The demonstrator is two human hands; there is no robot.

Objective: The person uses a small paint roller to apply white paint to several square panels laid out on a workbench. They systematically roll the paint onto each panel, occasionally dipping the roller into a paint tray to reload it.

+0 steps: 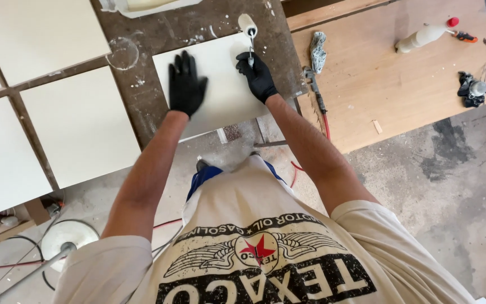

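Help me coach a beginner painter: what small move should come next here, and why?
Probably draw the roller back across the panel. It sits at the far edge, gripped by the right hand, while the left hand presses flat on the panel, steadying it.

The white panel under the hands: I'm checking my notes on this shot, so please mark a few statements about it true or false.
1. Both hands wear black gloves. True.
2. The right hand holds a small paint roller. True.
3. The left hand holds a brush. False: it rests flat on the white panel.
4. The spray bottle stands on the white panel. False: it lies on the wooden board.
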